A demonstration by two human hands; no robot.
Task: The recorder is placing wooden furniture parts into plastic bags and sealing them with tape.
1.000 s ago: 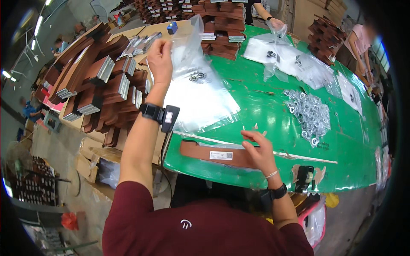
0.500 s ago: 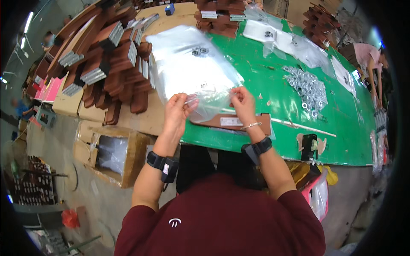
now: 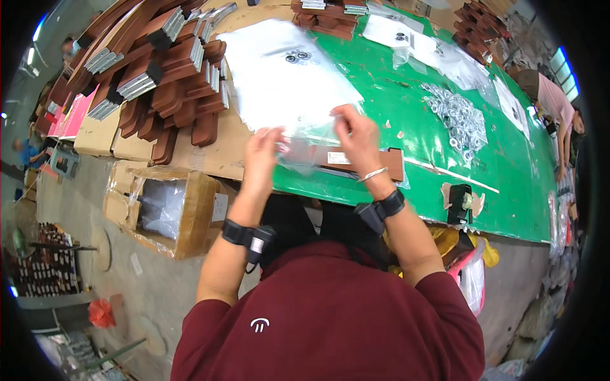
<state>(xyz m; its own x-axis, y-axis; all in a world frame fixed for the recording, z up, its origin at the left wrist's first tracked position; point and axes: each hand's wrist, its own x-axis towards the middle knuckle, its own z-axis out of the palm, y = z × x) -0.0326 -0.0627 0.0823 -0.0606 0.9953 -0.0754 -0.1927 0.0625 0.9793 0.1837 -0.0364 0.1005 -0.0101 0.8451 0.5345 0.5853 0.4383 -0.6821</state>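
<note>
Spanning the space between left hand [image 3: 259, 160] and right hand [image 3: 361, 143], here's a clear bag [image 3: 302, 151], partly over the brown board [image 3: 393, 164] on the green table [image 3: 394, 101]! Left fingertips pinch together at the bag's edge; right thumb and forefinger curve slightly apart, and whether they grip film, I can't tell.

We've got an open lane on the green tabletop [image 3: 394, 95] between the clear plastic bags [image 3: 286, 82] and the ring pile [image 3: 459, 124]. Left side's basically a wall for us, brown slats [image 3: 178, 95] stacked high. Near edge, right of our right hand [image 3: 359, 140], a black tape dispenser [image 3: 460, 203] sits in the way.
</note>
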